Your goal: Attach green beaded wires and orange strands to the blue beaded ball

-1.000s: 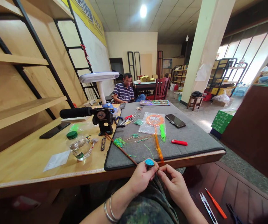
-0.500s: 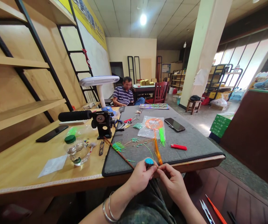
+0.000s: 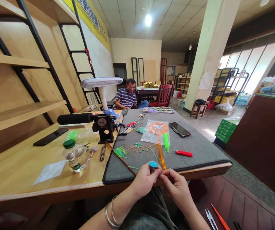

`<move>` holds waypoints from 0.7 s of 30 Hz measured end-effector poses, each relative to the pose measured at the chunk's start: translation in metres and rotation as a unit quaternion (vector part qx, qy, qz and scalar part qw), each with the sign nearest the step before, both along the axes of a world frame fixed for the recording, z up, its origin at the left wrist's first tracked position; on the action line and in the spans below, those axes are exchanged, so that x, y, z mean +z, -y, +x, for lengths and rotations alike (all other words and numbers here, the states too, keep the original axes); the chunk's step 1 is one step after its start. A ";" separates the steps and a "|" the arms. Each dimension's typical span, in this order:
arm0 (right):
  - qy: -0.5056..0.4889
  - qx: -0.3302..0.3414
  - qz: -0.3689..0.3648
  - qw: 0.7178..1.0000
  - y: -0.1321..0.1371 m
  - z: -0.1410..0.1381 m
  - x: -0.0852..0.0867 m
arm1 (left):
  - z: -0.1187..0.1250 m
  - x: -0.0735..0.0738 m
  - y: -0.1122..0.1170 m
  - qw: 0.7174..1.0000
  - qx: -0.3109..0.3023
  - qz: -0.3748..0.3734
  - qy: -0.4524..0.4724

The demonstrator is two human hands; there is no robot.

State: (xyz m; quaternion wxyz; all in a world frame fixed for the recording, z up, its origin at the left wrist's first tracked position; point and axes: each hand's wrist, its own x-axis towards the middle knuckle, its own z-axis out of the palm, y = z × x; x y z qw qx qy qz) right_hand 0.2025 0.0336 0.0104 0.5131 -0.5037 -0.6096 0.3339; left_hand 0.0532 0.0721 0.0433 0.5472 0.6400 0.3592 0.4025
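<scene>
My left hand [image 3: 144, 182] is closed, with a small round blue piece [image 3: 153, 164], knobbly on top and dark below, held at its fingers over the mat's front edge. My right hand [image 3: 177, 184] pinches close beside the left fingertips. What lies between its thumb and finger is too small to make out. Just beyond the hands, a bundle of orange strands [image 3: 161, 158] hangs toward the table edge. A thin brown rod [image 3: 121, 158] with a bright green tuft [image 3: 121, 152] rests to the left of them.
The grey mat [image 3: 137, 172] holds a plastic bag with an orange coil [image 3: 157, 127], a phone [image 3: 179, 129] and a red lighter [image 3: 184, 153]. Left stand a water jar [image 3: 77, 158], snips [image 3: 102, 152] and a black cranked device [image 3: 106, 129]. Scissors [image 3: 211, 219] lie lower right. A person [image 3: 127, 96] sits beyond.
My hands stay nearly in the same pose, fingertips together by the blue piece. The view has shifted very slightly. Nothing is let go or taken up.
</scene>
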 end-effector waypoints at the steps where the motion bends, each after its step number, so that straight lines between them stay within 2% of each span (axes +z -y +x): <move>1: 0.003 0.001 -0.001 1.000 -0.001 0.001 0.000 | 0.000 0.000 -0.001 1.000 0.001 0.001 -0.003; 13: 0.026 -0.008 0.022 0.999 -0.006 0.004 -0.003 | 0.003 0.002 -0.005 1.000 0.010 -0.004 -0.016; 17: 0.008 -0.001 0.024 1.000 -0.005 0.010 -0.009 | 0.004 -0.003 -0.008 1.000 0.015 0.000 -0.015; 21: 0.018 -0.007 0.040 0.999 -0.007 0.009 -0.006 | 0.007 -0.008 -0.009 1.000 0.014 0.002 -0.011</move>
